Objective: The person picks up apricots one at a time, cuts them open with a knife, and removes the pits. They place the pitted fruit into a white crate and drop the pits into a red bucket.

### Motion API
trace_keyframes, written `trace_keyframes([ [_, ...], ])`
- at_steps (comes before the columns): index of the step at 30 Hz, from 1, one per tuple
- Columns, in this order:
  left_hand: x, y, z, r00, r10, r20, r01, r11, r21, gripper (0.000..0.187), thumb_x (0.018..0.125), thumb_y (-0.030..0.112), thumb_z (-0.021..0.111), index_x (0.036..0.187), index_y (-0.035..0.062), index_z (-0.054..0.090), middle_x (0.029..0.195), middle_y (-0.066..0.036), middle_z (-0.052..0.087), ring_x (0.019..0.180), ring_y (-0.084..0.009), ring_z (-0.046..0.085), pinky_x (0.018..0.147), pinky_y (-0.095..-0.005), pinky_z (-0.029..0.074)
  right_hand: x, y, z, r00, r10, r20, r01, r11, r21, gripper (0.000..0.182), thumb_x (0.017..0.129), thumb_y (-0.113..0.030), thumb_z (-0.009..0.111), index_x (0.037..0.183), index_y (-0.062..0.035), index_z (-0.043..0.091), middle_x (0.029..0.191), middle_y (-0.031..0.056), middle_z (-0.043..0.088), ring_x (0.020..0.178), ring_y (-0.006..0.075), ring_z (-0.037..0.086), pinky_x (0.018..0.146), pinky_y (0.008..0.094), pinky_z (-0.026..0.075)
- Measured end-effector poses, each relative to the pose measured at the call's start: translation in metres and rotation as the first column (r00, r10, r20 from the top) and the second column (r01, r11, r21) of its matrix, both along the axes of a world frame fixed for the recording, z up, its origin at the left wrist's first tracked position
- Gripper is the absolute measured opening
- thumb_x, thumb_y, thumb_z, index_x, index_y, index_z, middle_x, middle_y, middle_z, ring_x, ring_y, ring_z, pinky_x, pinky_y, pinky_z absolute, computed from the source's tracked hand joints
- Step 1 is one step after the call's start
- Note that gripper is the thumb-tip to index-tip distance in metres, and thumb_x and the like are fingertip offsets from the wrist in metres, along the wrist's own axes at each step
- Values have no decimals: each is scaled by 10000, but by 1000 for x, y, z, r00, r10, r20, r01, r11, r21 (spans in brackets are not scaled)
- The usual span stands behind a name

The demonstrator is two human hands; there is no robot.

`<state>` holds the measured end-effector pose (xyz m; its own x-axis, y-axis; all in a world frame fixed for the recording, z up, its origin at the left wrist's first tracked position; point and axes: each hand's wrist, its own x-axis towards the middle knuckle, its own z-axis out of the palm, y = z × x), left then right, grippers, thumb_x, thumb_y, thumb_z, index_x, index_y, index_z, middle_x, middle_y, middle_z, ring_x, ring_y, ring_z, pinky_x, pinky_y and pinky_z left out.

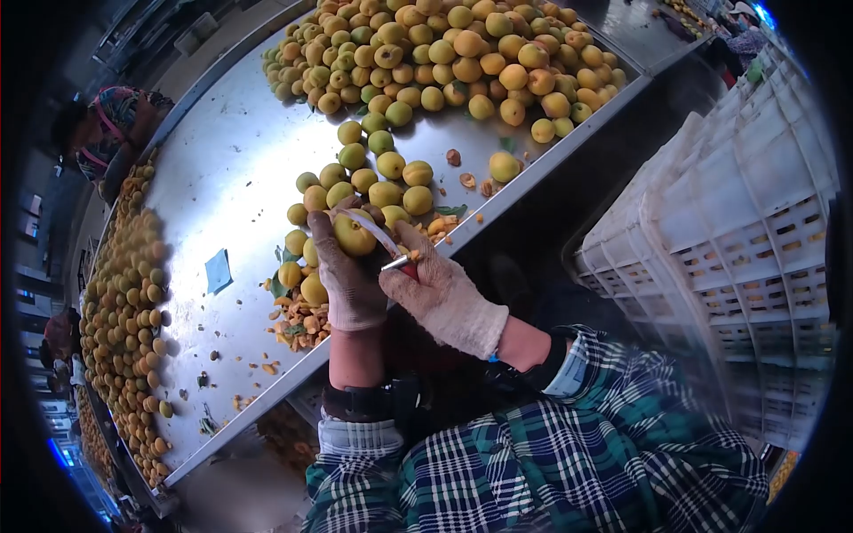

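My left hand (351,289), in a worn pale glove, is closed around a yellow-green apricot (354,236) just above the table's near edge. My right hand (449,300), gloved too, grips a small knife (387,243) with a red handle and a metal collar. Its curved blade reaches up and left along the apricot's right side. Behind my hands, a loose group of apricots (385,194) lies on the metal table (244,169). Cut pieces and pits (300,322) are heaped left of my left wrist, with more scraps (440,226) beyond my right hand.
A large apricot pile (444,53) covers the table's far end, and another row (124,311) lines its left side. Stacked white plastic crates (702,240) stand close on my right. A person (115,133) is across the table. A blue scrap (218,271) lies on the metal.
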<state>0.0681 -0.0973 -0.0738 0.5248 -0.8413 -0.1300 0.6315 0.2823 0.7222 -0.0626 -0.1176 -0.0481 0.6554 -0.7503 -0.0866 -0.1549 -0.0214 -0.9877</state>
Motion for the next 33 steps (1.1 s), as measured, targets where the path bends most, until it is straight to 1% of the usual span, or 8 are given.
trace_keyframes([
  [2, -7, -3, 7, 999, 40, 16, -41, 997, 60, 578, 946, 594, 359, 1163, 82, 516, 967, -77, 617, 853, -183, 605, 762, -293, 516, -3, -2, -6, 991, -54, -126, 37, 990, -133, 629, 903, -412, 537, 1384, -100, 278, 950, 231, 637, 862, 435, 626, 781, 520, 485],
  [3, -9, -5, 7, 998, 63, 28, -65, 996, 67, 576, 947, 592, 363, 1163, 81, 516, 965, -77, 616, 854, -180, 603, 765, -289, 513, -4, -4, -4, 964, -69, -258, 17, 980, -198, 660, 914, -346, 559, 1440, -110, 237, 957, 188, 647, 872, 367, 658, 755, 448, 513],
  [6, -11, -6, 9, 991, 91, 102, -98, 993, 64, 585, 948, 592, 362, 1159, 68, 513, 975, -81, 603, 878, -179, 589, 793, -292, 497, -4, -4, 8, 935, -86, -344, 2, 971, -237, 660, 921, -393, 523, 1444, -117, 230, 988, 221, 641, 907, 423, 624, 761, 486, 504],
  [14, -14, -2, 9, 836, 195, 514, -231, 973, 7, 597, 954, 570, 381, 1169, 24, 487, 1014, -86, 586, 901, -179, 578, 829, -306, 485, -1, 0, -1, 928, -120, -352, -1, 945, -326, 623, 926, -398, 502, 1426, -119, 254, 980, 227, 641, 855, 436, 626, 739, 514, 506],
  [18, -24, -1, 18, 868, 198, 456, -233, 972, 20, 576, 963, 544, 379, 1168, 17, 484, 1004, -93, 585, 886, -181, 579, 814, -306, 488, -2, 2, -11, 952, -112, -285, -7, 923, -385, 623, 936, -362, 486, 1399, -36, 226, 846, 229, 641, 772, 406, 638, 670, 501, 506],
  [26, -18, 0, 9, 911, 110, 397, -121, 993, 2, 596, 953, 532, 409, 1222, 3, 467, 1050, -110, 585, 918, -185, 588, 826, -300, 489, 3, -1, -20, 969, -69, -237, -10, 949, -314, 572, 923, -364, 501, 1348, -49, 285, 920, 247, 635, 865, 429, 623, 727, 511, 503],
  [30, -28, -4, 20, 707, 148, 692, -274, 959, 74, 680, 928, 540, 470, 1316, -16, 418, 1153, -123, 565, 1037, -198, 567, 900, -313, 463, 6, -22, -5, 954, 14, -301, -71, 981, -180, 519, 927, -320, 524, 1346, -72, 345, 1133, 223, 596, 1038, 409, 579, 847, 480, 487],
  [33, -9, 12, 11, 756, 84, 649, -162, 985, 61, 693, 896, 534, 549, 1302, -17, 439, 1166, -115, 564, 1072, -189, 550, 938, -325, 445, 10, -9, 3, 926, -32, -376, -80, 958, -277, 578, 929, -343, 514, 1386, -68, 292, 1158, 220, 592, 1030, 404, 585, 838, 479, 490],
])
